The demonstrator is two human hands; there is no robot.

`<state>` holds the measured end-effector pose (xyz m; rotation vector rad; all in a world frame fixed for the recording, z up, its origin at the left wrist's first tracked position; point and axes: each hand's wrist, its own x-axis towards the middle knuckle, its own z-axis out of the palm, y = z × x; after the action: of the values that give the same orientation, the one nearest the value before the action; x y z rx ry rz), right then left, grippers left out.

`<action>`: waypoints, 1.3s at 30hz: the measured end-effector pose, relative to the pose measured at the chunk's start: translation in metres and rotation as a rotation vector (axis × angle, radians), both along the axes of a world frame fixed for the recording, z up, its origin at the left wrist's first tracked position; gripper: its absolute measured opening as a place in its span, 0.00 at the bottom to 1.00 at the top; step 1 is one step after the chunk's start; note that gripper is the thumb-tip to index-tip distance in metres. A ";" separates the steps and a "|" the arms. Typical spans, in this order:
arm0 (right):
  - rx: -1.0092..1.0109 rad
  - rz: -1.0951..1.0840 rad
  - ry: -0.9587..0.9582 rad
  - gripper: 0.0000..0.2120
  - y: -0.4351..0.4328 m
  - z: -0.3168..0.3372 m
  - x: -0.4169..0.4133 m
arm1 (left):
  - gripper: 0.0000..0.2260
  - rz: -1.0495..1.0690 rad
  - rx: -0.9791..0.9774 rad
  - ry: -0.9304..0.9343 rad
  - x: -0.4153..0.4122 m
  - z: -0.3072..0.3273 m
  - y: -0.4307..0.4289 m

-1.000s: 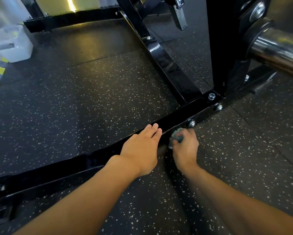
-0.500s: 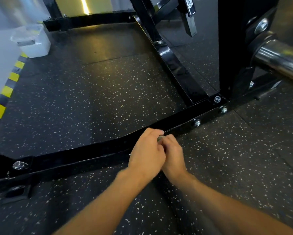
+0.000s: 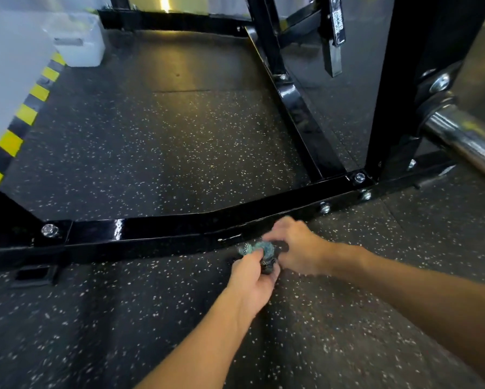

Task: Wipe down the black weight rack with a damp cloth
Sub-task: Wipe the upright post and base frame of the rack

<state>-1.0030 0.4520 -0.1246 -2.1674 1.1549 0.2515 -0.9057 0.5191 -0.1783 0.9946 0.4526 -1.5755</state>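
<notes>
Underfoot, a black rubber floor flecked with white (image 3: 157, 153) fills the view, and on it stands the glossy black steel weight rack (image 3: 165, 231), its low front rail running from the left edge to an upright post at the right. A chrome bar (image 3: 465, 141) juts from that post at the right edge. A white plastic tub (image 3: 78, 46) sits at the floor's far left corner, beside a yellow-and-black hazard stripe (image 3: 25, 116). Just on the near side of the rail, the left hand (image 3: 252, 279) curls its fingers around a small bunched teal cloth (image 3: 259, 249). The right hand (image 3: 300, 245), fingers bent, meets the cloth's right side; blur hides whether it grips. A silver bolt (image 3: 325, 208) shows on the rail nearby.
</notes>
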 end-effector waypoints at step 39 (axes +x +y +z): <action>-0.166 0.374 0.095 0.27 -0.084 -0.007 0.051 | 0.13 0.193 0.032 -0.068 -0.010 -0.001 -0.039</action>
<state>-0.9517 0.3679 -0.1319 -2.5368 0.8354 0.4380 -0.9154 0.4806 -0.1795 0.9953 0.5123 -1.3617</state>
